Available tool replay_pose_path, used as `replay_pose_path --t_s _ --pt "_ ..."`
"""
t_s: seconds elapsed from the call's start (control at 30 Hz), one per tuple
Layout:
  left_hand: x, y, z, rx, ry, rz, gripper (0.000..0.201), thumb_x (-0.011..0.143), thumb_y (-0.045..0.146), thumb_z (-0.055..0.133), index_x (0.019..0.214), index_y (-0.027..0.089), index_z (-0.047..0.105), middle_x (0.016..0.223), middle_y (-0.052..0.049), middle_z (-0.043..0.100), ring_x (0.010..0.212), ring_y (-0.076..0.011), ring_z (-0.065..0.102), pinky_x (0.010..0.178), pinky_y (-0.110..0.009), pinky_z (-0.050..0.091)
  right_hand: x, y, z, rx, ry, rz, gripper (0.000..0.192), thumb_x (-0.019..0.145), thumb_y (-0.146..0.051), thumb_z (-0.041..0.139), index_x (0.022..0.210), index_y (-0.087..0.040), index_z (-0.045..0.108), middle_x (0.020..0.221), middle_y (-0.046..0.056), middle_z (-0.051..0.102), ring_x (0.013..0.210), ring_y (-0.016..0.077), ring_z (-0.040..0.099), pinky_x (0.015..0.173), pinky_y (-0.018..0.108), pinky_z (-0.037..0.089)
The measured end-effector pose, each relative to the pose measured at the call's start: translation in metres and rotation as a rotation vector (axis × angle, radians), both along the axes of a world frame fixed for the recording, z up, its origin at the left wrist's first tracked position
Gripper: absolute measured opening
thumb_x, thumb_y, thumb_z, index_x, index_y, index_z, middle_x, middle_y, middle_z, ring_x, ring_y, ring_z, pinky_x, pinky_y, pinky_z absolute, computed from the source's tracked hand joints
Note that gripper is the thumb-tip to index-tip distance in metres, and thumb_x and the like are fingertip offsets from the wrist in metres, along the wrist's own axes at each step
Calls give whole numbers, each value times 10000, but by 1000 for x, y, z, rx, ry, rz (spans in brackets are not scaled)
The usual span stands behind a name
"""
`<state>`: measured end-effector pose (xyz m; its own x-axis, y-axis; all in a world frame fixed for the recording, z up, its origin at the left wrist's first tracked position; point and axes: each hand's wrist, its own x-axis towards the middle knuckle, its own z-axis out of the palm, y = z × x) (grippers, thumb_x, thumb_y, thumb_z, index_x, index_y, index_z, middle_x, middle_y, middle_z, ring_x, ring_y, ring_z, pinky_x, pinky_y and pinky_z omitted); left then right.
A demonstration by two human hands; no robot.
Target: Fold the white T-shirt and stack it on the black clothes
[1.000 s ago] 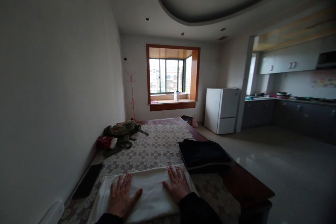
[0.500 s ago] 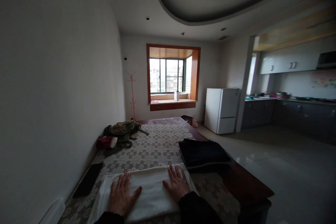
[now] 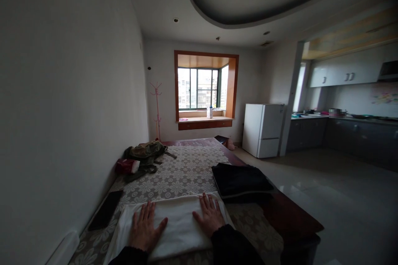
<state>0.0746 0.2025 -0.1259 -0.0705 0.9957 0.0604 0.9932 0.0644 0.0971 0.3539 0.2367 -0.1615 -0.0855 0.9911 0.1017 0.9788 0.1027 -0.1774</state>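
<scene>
A folded white cloth (image 3: 174, 225) lies flat on the table near me, perhaps a garment, though its kind is not plain. My left hand (image 3: 146, 227) rests palm down on its left part, fingers stretched out and thumb spread to the right. On the right part lies my right hand (image 3: 209, 216), also flat with its fingers apart. Neither hand grips anything. Just beyond my right hand is a folded black cloth (image 3: 241, 180). To the left of the white cloth sits a dark flat rectangular object (image 3: 105, 210).
A lace tablecloth (image 3: 186, 169) covers much of the wooden table (image 3: 292, 217). Against the left wall lie a green backpack (image 3: 144, 152) and a red packet (image 3: 126, 166). Farther off stand a pink coat rack (image 3: 157, 109) and a white fridge (image 3: 261, 130).
Both hands stay flat on the white cloth in almost the same place. The whole view has shifted very slightly.
</scene>
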Motion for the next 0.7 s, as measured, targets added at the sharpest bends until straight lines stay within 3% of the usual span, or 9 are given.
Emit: replay_pose_path --t_s 0.17,0.53,0.7 --pt "0 2 -6 55 27 69 932 875 745 223 1551 113 327 1654 -142 264 1543 -331 166 1239 -535 89 0 2 -2 -13 7 -41 936 919 -756 185 1583 -102 270 1647 122 230 1536 333 111 1221 523 -3" --pt "-1 1 -8 65 30 59 914 873 746 232 1554 145 331 1647 -133 293 1545 -329 157 1237 -531 92 1 2 -2 -18 5 -33 908 928 -737 201 1589 -117 258 1660 135 194 1536 323 123 1217 497 4" --pt "-2 3 -12 85 32 66 936 873 756 219 1562 127 300 1663 -158 226 1542 -338 168 1231 -534 95 1 3 -2 -26 -1 -39 903 928 -736 215 1590 -124 257 1662 144 185 1536 314 131 1216 484 3"
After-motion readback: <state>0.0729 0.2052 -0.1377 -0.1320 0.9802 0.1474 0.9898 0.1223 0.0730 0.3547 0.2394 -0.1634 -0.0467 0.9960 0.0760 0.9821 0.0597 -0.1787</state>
